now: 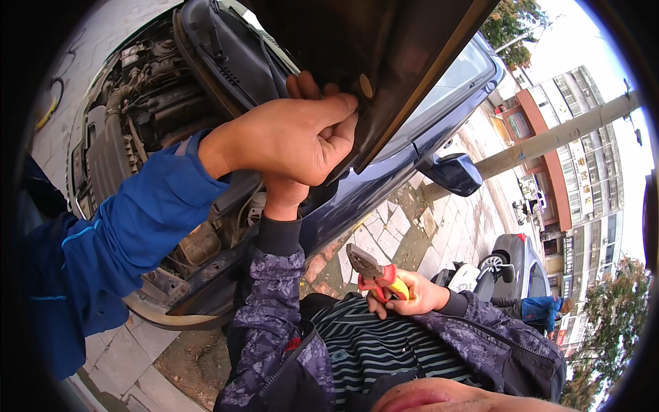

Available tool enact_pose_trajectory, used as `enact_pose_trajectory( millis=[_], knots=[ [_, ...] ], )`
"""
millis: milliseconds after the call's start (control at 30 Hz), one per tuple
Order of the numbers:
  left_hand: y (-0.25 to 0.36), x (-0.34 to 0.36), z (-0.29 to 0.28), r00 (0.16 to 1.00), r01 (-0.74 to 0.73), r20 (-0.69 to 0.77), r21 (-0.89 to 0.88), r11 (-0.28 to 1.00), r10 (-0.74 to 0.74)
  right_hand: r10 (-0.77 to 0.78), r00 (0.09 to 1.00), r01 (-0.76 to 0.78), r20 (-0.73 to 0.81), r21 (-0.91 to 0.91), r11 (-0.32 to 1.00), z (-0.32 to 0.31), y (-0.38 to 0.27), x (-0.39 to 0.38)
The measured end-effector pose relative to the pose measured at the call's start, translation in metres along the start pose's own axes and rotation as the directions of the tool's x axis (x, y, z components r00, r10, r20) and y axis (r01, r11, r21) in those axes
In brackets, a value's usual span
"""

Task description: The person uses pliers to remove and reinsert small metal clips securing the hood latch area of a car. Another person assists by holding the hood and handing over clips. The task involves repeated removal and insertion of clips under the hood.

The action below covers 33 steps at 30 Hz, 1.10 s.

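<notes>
My right hand [417, 294] is closed around a pair of combination pliers [384, 281] with red and yellow handles, held in front of my chest with the jaws pointing up and left. My left hand [285, 194] reaches up to the raised dark hood [405, 62] of a car. Another person's hand [288, 137], in a blue sleeve, comes in from the left and covers most of my left hand, so my fingers cannot be read. That person's fingers pinch at the hood's underside, beside a pale oval spot [366, 86]. What they hold is hidden.
The open engine bay [147, 103] lies on the left, below the hood. A side mirror [453, 175] juts out from the dark blue car. Paving stones [384, 230] border it. Beyond are a pole [556, 141], a parked grey car [515, 257] and a distant person in blue [540, 311].
</notes>
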<state>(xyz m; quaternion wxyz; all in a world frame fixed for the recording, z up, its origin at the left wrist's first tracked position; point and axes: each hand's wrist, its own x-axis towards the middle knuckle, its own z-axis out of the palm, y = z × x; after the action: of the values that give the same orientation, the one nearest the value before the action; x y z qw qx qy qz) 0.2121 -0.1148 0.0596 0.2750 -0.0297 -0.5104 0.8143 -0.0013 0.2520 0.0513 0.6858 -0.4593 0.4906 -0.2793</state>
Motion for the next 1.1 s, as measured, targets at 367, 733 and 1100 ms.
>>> enact_pose_trajectory(
  millis=[367, 733, 1100],
  knots=[
    [0.015, -0.001, -0.004, 0.884, 0.342, 0.042, -0.738, 0.582, -0.466, 0.048, 0.999, -0.048, 0.011, -0.008, 0.999, 0.005, -0.003, 0.015],
    [0.039, 0.019, -0.005, 0.660, 0.301, 0.337, -0.938, -0.175, -0.672, 0.063, 0.998, -0.063, 0.026, -0.014, 0.998, 0.005, -0.003, 0.030],
    [0.011, 0.017, -0.008, 0.996, 0.088, -0.030, 0.046, 0.995, -0.087, 0.068, 0.993, -0.072, 0.095, 0.035, 0.997, -0.002, 0.000, 0.032]
  ],
)
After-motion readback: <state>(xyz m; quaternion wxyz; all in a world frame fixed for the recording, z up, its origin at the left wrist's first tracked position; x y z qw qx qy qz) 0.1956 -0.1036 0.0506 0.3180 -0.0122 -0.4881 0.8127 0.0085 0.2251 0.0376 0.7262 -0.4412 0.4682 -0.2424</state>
